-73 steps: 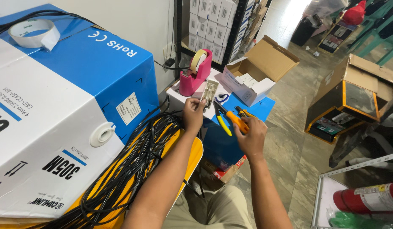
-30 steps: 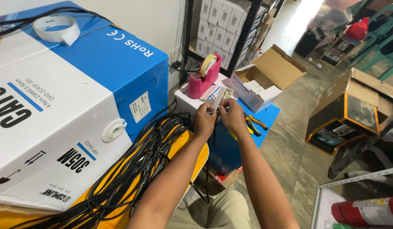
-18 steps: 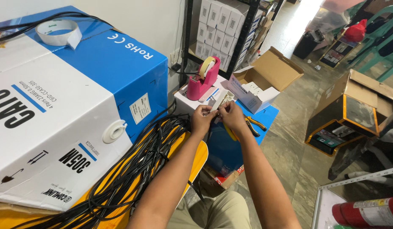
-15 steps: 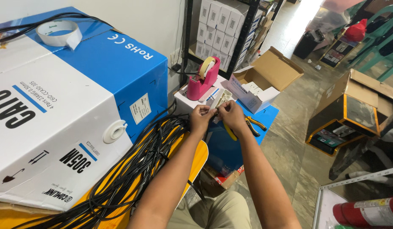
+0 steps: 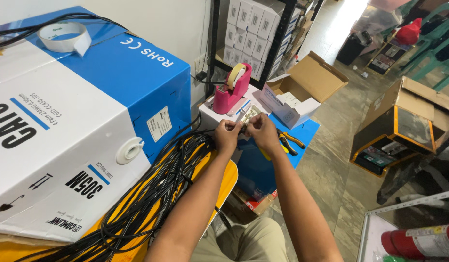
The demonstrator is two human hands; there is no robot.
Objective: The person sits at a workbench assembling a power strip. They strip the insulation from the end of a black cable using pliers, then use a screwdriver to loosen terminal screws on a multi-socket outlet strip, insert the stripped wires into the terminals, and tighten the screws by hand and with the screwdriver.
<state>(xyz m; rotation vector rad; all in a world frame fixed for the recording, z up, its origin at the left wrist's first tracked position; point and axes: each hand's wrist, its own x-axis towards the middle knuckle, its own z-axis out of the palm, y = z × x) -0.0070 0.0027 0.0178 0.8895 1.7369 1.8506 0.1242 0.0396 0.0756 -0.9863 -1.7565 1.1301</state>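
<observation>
Our left hand and right hand are together, both pinching a small clear packet that sits between the fingertips and sticks up just above them. Pink tape dispenser is just beyond the packet; pliers lie right of it; black cable coil left, below.
</observation>
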